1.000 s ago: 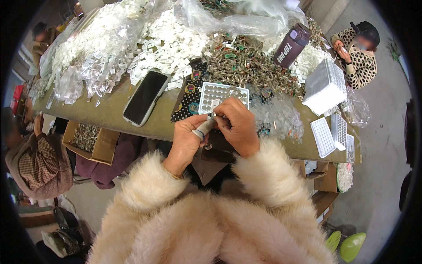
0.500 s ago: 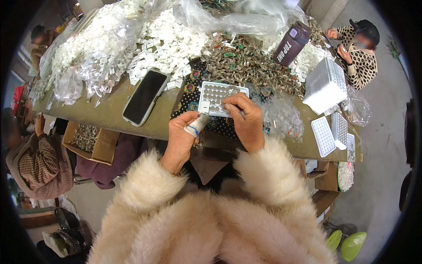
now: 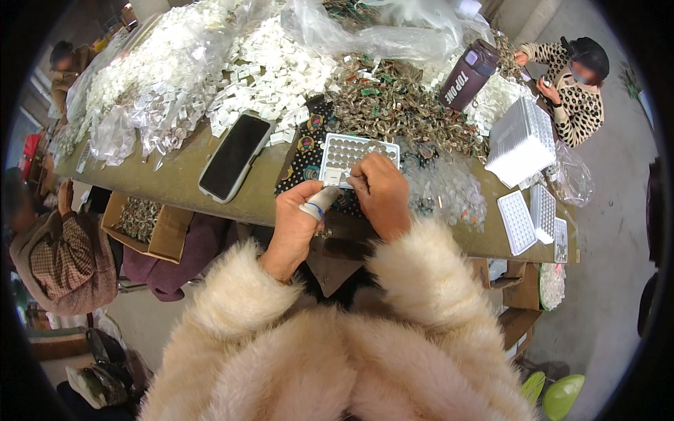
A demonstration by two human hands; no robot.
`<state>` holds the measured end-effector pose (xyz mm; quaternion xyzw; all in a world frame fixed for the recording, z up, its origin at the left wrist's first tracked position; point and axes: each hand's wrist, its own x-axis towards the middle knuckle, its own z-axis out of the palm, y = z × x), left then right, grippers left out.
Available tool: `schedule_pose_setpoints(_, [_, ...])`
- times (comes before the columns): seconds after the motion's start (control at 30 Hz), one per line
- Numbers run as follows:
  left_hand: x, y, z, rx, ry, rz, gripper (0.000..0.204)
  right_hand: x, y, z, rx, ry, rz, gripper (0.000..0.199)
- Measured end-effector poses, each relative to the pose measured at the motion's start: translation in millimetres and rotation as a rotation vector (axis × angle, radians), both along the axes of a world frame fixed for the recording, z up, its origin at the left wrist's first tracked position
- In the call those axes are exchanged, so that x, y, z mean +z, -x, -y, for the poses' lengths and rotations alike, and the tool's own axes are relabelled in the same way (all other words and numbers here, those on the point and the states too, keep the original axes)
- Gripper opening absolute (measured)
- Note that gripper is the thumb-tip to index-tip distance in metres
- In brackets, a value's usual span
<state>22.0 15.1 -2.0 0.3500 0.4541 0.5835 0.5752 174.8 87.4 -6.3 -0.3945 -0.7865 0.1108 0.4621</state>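
Observation:
My left hand (image 3: 290, 221) pinches a small white square plastic case (image 3: 333, 177) between thumb and forefinger. A whitish finger cover (image 3: 321, 201) with a blue band wraps that forefinger. My right hand (image 3: 382, 191) is closed beside the case, thumb and fingertips pressed together; anything between them is too small to make out. Just beyond both hands lies a white compartment tray (image 3: 325, 156), with round silvery button cells (image 3: 351, 149) in its rows. It rests on a dark patterned cloth (image 3: 303, 158), and my right fingers cover its near right part.
White cases (image 3: 274, 77) heap up at the back left, small metal parts (image 3: 379, 105) behind the tray. Clear plastic pieces (image 3: 446, 186) lie to the right. A phone (image 3: 236, 158), a purple bottle (image 3: 469, 76) and stacked trays (image 3: 521, 140) stand around. A co-worker (image 3: 572, 88) sits far right.
My right hand has shifted slightly left and closer to the white case. The case has tilted a little in my left hand, which has moved slightly right.

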Motion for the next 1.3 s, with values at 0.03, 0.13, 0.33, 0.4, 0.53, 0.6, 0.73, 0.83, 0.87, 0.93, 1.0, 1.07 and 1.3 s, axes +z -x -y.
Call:
schedule_pose_setpoints(0.03, [0.4,-0.8,0.1,-0.015,0.002,-0.011,0.011,2.5,-0.1,2.0,0.003,0.006,-0.043,0.015])
schedule_pose_setpoints(0.13, [1.4,-6.3,0.2,-0.016,-0.050,-0.043,0.013,12.2,-7.6,17.1,0.170,0.256,-0.317,0.013])
schedule_pose_setpoints(0.33, [4.0,-14.1,1.5,-0.044,-0.077,-0.086,0.016,20.2,-14.9,29.9,0.257,0.218,-0.296,0.018])
schedule_pose_setpoints(0.4, [5.7,-14.5,2.4,-0.064,-0.061,-0.101,0.017,18.6,-14.7,28.6,0.239,0.141,-0.263,0.018])
schedule_pose_setpoints(0.53, [8.2,-12.9,4.2,-0.103,-0.054,-0.120,0.019,15.5,-15.4,25.7,0.196,-0.107,-0.128,0.018])
schedule_pose_setpoints(0.6, [7.2,-13.1,5.0,-0.104,-0.060,-0.120,0.020,15.4,-17.8,24.7,0.219,-0.051,-0.111,0.017])
schedule_pose_setpoints(0.73, [0.6,-15.3,5.0,-0.083,-0.126,-0.167,0.020,17.0,-22.8,22.0,0.301,0.130,-0.151,0.014])
schedule_pose_setpoints(0.83, [-4.4,-15.1,1.6,-0.088,-0.179,-0.185,0.017,18.9,-26.2,24.1,0.311,0.217,-0.149,0.010])
schedule_pose_setpoints(0.87, [-4.8,-13.5,0.7,-0.099,-0.145,-0.200,0.016,19.7,-27.1,25.9,0.335,0.260,-0.180,0.010])
schedule_pose_setpoints(0.93, [-3.4,-8.1,1.2,-0.109,-0.210,-0.259,0.015,21.2,-28.5,32.2,0.382,0.340,-0.243,0.010])
schedule_pose_setpoints(1.0, [-0.5,-5.2,3.8,-0.123,-0.189,-0.306,0.013,22.4,-29.3,41.3,0.278,0.387,-0.378,0.009])
schedule_pose_setpoints(1.07, [2.9,-6.7,6.7,-0.133,-0.138,-0.325,0.013,24.0,-31.4,44.5,0.228,0.438,-0.475,0.010])
schedule_pose_setpoints(1.3, [19.2,-16.9,9.6,-0.403,-0.038,-0.233,0.022,31.2,-47.7,44.6,0.324,0.566,-0.455,0.012])
